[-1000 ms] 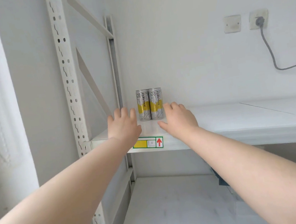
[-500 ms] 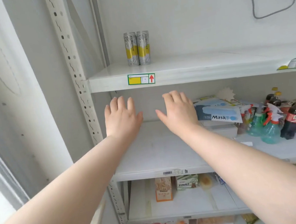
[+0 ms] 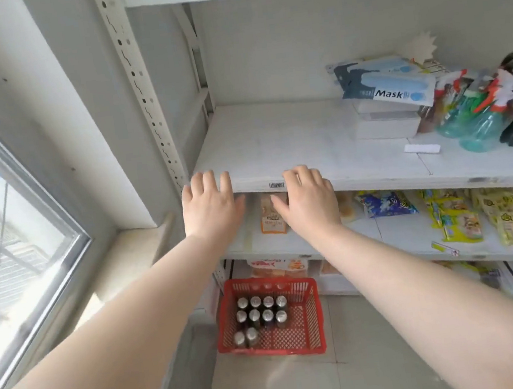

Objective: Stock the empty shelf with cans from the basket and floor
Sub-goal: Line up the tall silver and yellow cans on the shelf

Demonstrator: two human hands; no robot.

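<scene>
red basket point(image 3: 303, 335) of cans point(image 3: 259, 316) on floor point(image 3: 370, 375).

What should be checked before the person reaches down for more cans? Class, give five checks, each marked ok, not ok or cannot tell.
1. Left hand empty: ok, open, holding nothing.
2. Right hand empty: ok, open, holding nothing.
3. Red basket within sight on the floor: ok.
4. Cans left in the basket: ok, about ten upright.
5. Loose cans on the floor: cannot tell, none in view.
</scene>
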